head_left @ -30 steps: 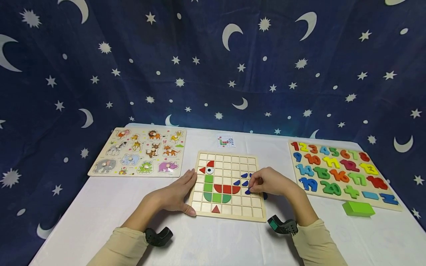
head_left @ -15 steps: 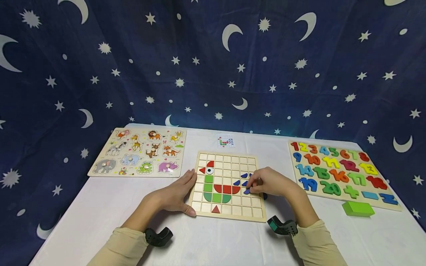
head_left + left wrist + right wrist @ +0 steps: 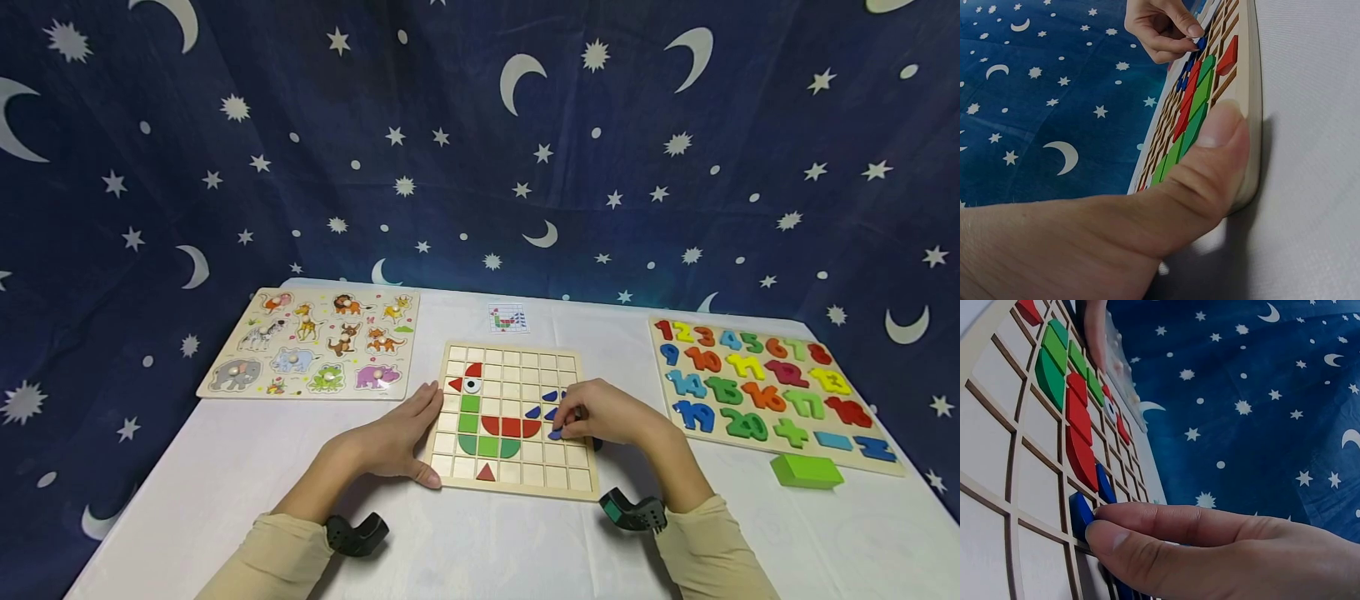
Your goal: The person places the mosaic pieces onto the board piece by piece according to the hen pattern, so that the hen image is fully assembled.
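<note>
A square wooden grid board (image 3: 517, 493) lies on the table, with red, green and blue pieces forming a bird. At its left edge my left hand (image 3: 390, 433) is spread, the thumb (image 3: 1219, 128) resting on the frame near the front corner. Over the board's right side, my right hand (image 3: 609, 410) pinches a small blue curved piece (image 3: 1080, 515) between thumb and index finger. That piece sits in a grid cell just right of the red row (image 3: 512, 427). Other blue pieces (image 3: 533, 412) lie close by, some partly hidden behind the right hand.
Behind the board lies a small pattern card (image 3: 509, 318) showing a similar bird. An animal peg puzzle (image 3: 315, 342) lies at left and a number puzzle (image 3: 757, 392) at right. A green block (image 3: 807, 472) stands in front of the number puzzle.
My right hand has shifted slightly left, and the pinched blue piece has slid a little left with it. The left hand stays in place.
</note>
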The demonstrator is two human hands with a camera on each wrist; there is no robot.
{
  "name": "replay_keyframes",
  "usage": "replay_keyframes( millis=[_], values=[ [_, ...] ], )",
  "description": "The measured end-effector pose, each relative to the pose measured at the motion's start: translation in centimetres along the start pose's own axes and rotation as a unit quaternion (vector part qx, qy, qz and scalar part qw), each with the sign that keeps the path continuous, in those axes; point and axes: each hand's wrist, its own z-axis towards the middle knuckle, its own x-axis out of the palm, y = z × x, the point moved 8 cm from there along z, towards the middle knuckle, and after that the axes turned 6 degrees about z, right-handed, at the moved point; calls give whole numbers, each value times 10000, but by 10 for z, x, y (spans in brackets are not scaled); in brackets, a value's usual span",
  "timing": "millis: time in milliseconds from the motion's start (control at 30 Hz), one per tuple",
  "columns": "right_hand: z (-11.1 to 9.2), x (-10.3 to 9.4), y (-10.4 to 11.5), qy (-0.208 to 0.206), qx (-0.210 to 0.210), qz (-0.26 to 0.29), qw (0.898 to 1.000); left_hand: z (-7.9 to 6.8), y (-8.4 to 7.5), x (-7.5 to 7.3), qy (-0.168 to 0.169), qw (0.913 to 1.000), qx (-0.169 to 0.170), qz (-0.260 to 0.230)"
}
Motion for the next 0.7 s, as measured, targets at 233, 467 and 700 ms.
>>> replay_keyframes(
  millis=[233,467,700],
  values=[
    [1,2,0,47,-112,12,9999,0,1,0,-13,10000,-2,7],
    [-1,-2,-1,28,-68,111,9999,1,1,1,13,10000,-30,0],
    [-17,-33,-31,-655,859,47,9941,1,1,1,28,10000,-55,0]
  ],
)
